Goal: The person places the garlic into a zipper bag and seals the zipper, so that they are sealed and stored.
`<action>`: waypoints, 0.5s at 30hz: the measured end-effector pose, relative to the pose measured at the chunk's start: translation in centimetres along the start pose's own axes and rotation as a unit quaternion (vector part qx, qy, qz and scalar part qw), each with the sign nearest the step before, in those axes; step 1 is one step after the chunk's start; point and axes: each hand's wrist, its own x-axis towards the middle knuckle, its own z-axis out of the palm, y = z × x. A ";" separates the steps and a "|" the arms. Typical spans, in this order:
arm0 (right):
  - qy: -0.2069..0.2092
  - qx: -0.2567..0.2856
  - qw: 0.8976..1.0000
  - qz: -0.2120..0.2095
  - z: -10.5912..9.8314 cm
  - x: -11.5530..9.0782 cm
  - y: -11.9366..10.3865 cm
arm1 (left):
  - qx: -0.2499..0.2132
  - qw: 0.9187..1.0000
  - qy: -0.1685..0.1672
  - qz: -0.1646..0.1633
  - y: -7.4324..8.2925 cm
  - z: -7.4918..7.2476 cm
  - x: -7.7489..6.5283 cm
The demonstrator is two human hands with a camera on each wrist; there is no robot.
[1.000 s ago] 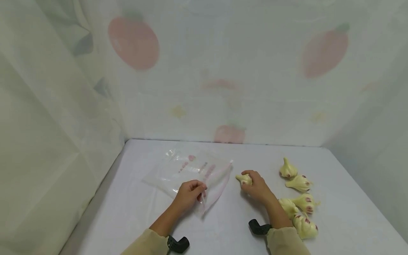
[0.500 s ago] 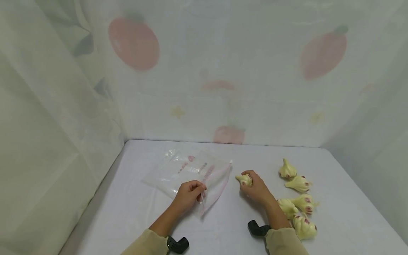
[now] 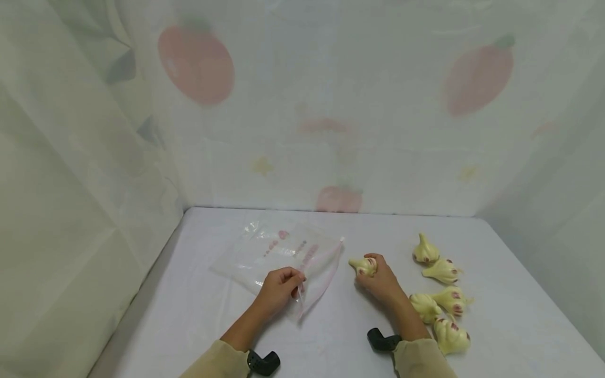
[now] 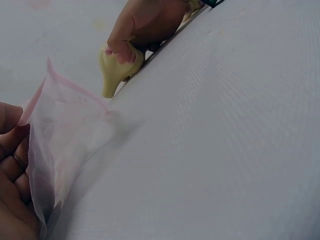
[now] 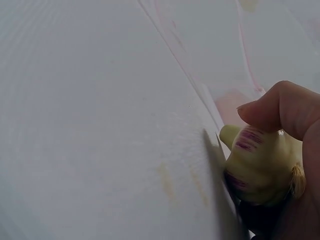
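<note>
My left hand (image 3: pixel 278 289) pinches the rim of a clear plastic zip bag (image 3: pixel 257 257) with a pink edge and pink print. The bag lies flat, and in the left wrist view its mouth (image 4: pixel 75 87) gapes beside the thumb and curled fingers. To the right of the bag, my right hand (image 3: pixel 384 282) grips a garlic bulb (image 3: pixel 363 266) between thumb and fingers. Its stem points left toward the bag's mouth. Purple streaks show on this bulb (image 5: pixel 262 155) in the right wrist view; the palm hides part of it.
Several more garlic bulbs (image 3: pixel 442 271) lie in a loose column at the right of the white table (image 3: pixel 331 341), the nearer ones beside my right forearm. A fabric wall with fruit prints (image 3: pixel 392 157) stands behind the table's far edge.
The garlic bulb has turned slightly in my right fingers, so more of its purple-marked side shows. My left hand and the bag have stayed in place.
</note>
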 end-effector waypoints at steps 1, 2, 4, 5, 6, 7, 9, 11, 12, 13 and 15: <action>0.002 0.005 1.000 0.003 0.1 0.0 0.1 | -0.001 1.000 -0.001 0.000 0.0 0.0 0.0; 0.004 0.007 1.000 0.006 0.1 0.0 0.1 | -0.002 1.000 -0.002 -0.001 -0.1 0.0 0.0; 0.007 0.002 1.000 0.012 0.2 -0.1 0.2 | -0.002 1.000 -0.004 -0.003 -0.1 0.0 0.0; 0.009 -0.003 1.000 0.014 0.3 0.0 0.2 | -0.002 1.000 -0.004 -0.004 -0.1 0.1 0.0; 0.011 -0.009 1.000 0.015 0.3 0.0 0.3 | -0.001 1.000 -0.004 -0.005 -0.1 0.1 0.0; 0.013 -0.015 1.000 0.014 0.3 0.0 0.2 | -0.001 1.000 -0.004 -0.005 -0.1 0.1 0.0; 0.015 -0.027 0.999 0.010 0.3 0.0 0.2 | -0.001 1.000 -0.002 -0.003 -0.1 0.1 0.0; 0.016 -0.034 0.999 0.001 0.3 0.0 0.0 | 0.000 1.000 -0.001 -0.001 0.0 0.1 0.1; 0.016 -0.036 0.999 -0.002 0.3 0.0 0.0 | -0.001 1.000 -0.001 0.000 0.0 0.1 0.0; 0.016 -0.036 0.999 -0.006 0.2 0.0 -0.1 | -0.001 1.000 -0.001 0.000 0.0 0.0 0.0; 0.015 -0.034 0.999 -0.012 0.2 0.0 -0.2 | -0.001 1.000 -0.001 0.001 0.1 0.0 0.0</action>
